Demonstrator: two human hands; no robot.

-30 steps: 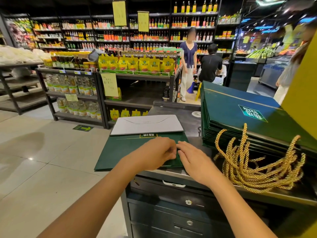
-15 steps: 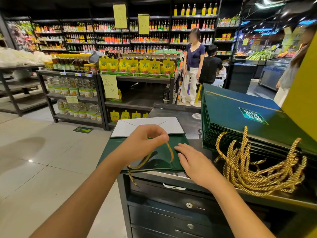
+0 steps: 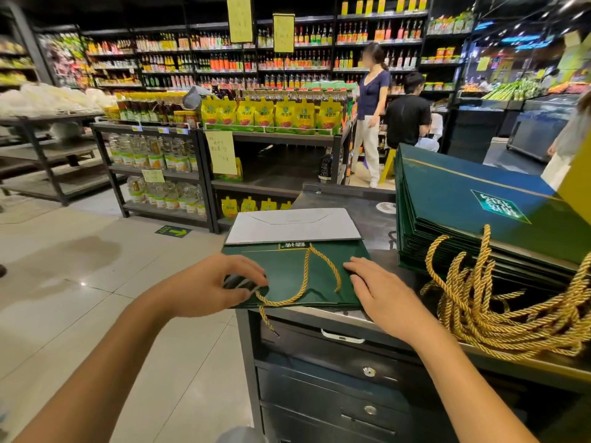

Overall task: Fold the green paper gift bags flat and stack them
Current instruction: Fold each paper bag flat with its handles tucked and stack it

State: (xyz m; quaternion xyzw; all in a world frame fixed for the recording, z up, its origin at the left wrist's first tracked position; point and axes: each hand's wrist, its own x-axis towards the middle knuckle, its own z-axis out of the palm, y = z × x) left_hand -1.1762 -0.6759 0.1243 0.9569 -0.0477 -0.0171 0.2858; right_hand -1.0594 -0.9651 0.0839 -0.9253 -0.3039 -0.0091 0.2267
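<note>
A flat green paper gift bag (image 3: 319, 266) lies on the counter in front of me, its white bottom flap (image 3: 292, 225) folded up at the far end. One gold rope handle (image 3: 305, 279) lies looped across its face and trails over the near edge. My left hand (image 3: 208, 284) has curled fingers and thumb pinching the bag's near left edge. My right hand (image 3: 380, 292) presses flat on the bag's right side. A tall stack of folded green bags (image 3: 463, 203) stands to the right, their gold handles (image 3: 511, 311) in a heap.
The metal counter (image 3: 339, 314) has drawers below its front edge. A yellow box edge (image 3: 575, 187) stands at far right. Shop shelves (image 3: 265, 139) stand beyond the counter, tiled floor (image 3: 80, 266) lies to the left, and two people (image 3: 393, 113) are in the far aisle.
My left hand lifted the gold handle off the near edge, laid it across the bag's face, then dropped to the bag's left edge. My right hand stayed flat on the bag.
</note>
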